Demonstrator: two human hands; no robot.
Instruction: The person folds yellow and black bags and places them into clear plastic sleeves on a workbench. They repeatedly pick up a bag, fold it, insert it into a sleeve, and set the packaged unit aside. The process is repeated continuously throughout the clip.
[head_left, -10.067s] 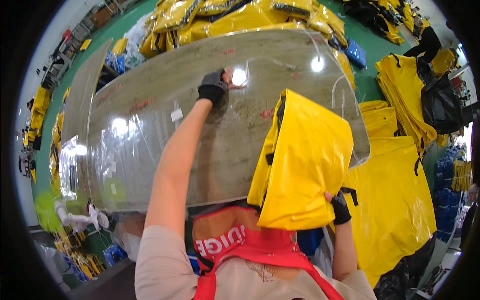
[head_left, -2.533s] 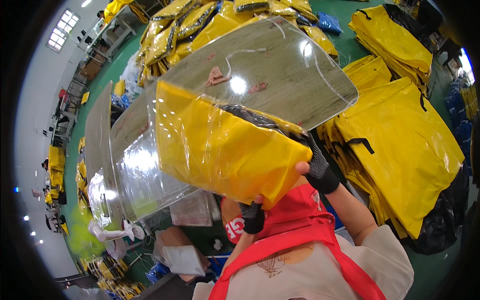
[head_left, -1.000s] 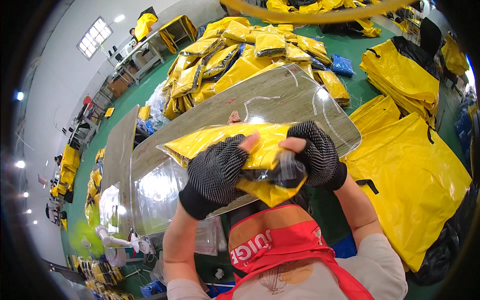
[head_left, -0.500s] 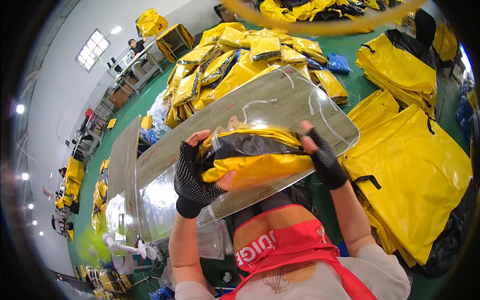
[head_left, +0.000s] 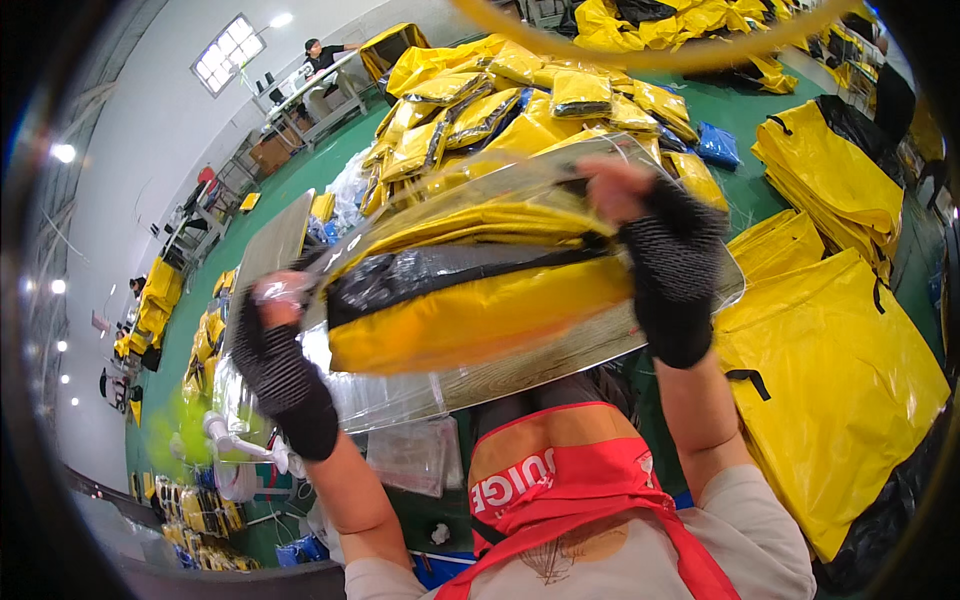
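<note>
A folded yellow and black tarpaulin bundle (head_left: 480, 312) hangs tilted above the table, inside a clear plastic bag (head_left: 500, 185) whose loose end shows as a glossy film beyond the bundle. My left hand (head_left: 285, 345), in a black fingerless glove with pale dots, closes on the bag's left side. At the right upper corner my right hand (head_left: 665, 245), gloved the same way, pinches the bag with its fingers bent. Motion blurs the fingertips and the bundle's lower edge somewhat.
Beneath is a wood-grain table (head_left: 580, 350) with clear plastic sheets (head_left: 410, 400) near its front left. Beyond lies a heap of bagged yellow bundles (head_left: 540, 90). Large folded yellow sheets (head_left: 830, 370) are stacked at the right. A person (head_left: 320, 65) sits at a far-left bench.
Both hands have spread apart, the left moving left and the right moving up and right. The bundle now appears larger and farther left, with the bag film stretched out above it.
</note>
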